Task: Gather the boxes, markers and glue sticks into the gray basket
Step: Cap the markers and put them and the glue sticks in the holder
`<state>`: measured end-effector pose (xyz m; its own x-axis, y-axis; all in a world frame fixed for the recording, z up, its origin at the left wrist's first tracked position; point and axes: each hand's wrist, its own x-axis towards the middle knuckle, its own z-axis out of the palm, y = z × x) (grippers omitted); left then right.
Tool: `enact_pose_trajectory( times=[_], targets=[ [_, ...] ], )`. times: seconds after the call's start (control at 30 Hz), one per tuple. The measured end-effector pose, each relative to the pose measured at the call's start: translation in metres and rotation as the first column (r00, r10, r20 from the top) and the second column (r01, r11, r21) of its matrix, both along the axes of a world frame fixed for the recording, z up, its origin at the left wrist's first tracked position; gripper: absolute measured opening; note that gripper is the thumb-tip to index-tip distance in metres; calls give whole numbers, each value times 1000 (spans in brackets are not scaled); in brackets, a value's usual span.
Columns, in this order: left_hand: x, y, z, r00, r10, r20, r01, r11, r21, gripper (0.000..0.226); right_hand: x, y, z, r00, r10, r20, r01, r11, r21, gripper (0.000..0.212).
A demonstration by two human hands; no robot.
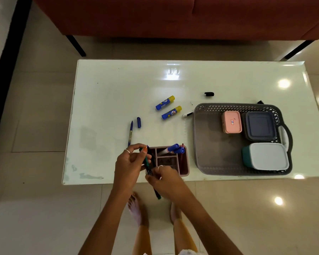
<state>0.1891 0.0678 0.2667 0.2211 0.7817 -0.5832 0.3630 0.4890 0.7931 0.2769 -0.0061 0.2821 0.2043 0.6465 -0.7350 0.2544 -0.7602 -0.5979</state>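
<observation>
Both hands meet over the near edge of the white table (118,92), just left of a pink divided organiser (184,170). The left hand (130,166) has its fingers curled, thumb and fingertips pinching the upper end of a thin green marker (147,163). The right hand (167,181) is curled round the same marker lower down, and the marker's dark tip pokes out below that hand, past the table edge. Whether a second dark pen is in the same grip cannot be told.

Two blue-capped markers (174,149) stand tilted in the organiser's far compartment, just beyond the right hand's fingers. An uncapped blue pen (130,132) lies on the table just beyond the left hand, its blue cap (138,122) close beside it.

Two blue glue sticks (165,102) with yellow caps lie side by side farther out, well apart from both hands. A white marker (187,114) rests against the left wall of the gray basket (210,144), and a black cap (209,94) lies beyond it.

The basket sits to the right of the hands and holds three boxes: a pink box (231,122), a dark blue box (260,126) and a teal box with a white lid (267,156).
</observation>
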Motion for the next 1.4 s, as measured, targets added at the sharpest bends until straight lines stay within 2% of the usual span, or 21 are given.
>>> enact_pose_trajectory(
  times=[0.07,0.2,0.3,0.53,0.8,0.97,1.1,1.2,1.4],
  targets=[
    [2,4,-3,1000,-1,-5,1,1000,21,13,4,6,-2,1000,-22,18,21,1000,10,26],
    [-1,11,-6,989,146,-2,-146,989,4,18,8,15,-7,992,-90,94,88,996,17,30],
    [-10,13,-12,980,196,-21,-197,980,-32,19,6,21,-14,977,-145,155,145,989,11,28],
    [-33,14,-26,976,205,-75,-211,974,-85,20,-7,29,-32,966,-109,232,125,991,-52,29],
    [-49,31,-34,979,193,-70,-199,974,-106,18,-5,36,-32,959,-121,258,137,990,-43,25],
    [-58,51,-35,981,178,-83,-186,977,-102,21,8,67,-22,943,-113,313,110,994,27,9],
    [-61,67,-40,982,163,-91,-174,977,-120,19,23,109,-23,940,-205,273,179,977,116,15],
    [-60,77,-44,985,150,-90,-161,979,-129,19,30,142,-47,941,-150,305,125,987,99,16],
    [-62,92,-56,989,113,-92,-124,984,-127,20,27,194,-101,923,62,379,-74,997,17,40]
  ],
)
